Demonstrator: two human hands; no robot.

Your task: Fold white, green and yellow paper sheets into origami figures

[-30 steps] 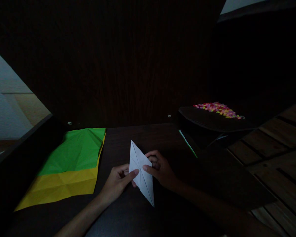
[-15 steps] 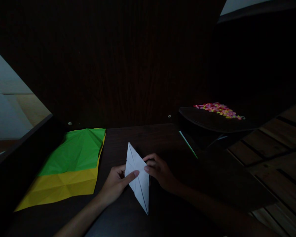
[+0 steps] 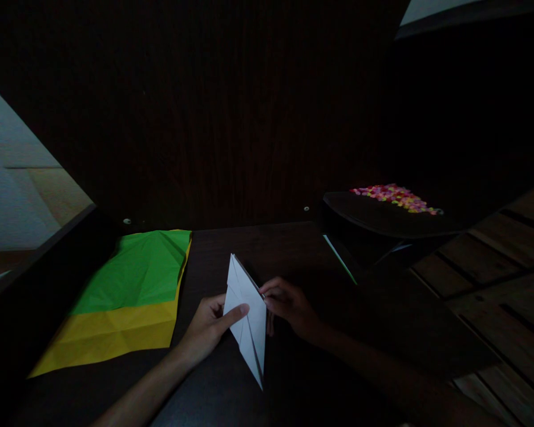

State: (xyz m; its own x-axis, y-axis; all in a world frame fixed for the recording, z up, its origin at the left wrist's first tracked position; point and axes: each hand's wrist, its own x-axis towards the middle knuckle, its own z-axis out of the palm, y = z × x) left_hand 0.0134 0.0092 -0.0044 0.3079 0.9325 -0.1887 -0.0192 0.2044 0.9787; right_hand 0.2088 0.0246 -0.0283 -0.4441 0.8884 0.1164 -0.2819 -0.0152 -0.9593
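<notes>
Holding a white folded paper (image 3: 247,314), your two hands meet at mid-counter. The paper is a narrow diamond with creases running along its length, one tip pointing away from you and one toward you, its right flap raised. Your left hand (image 3: 209,326) has its grip closed on the left edge, index finger laid across the face. Your right hand (image 3: 289,305) pinches the right edge. The counter (image 3: 293,249) is dark wood, in a dim room with a dark panel behind. A green sheet (image 3: 137,273) lies over a yellow sheet (image 3: 111,335) well apart at left. A dark tray (image 3: 382,216) with coloured bits (image 3: 396,197) sits at right. Bare counter surrounds the paper.
</notes>
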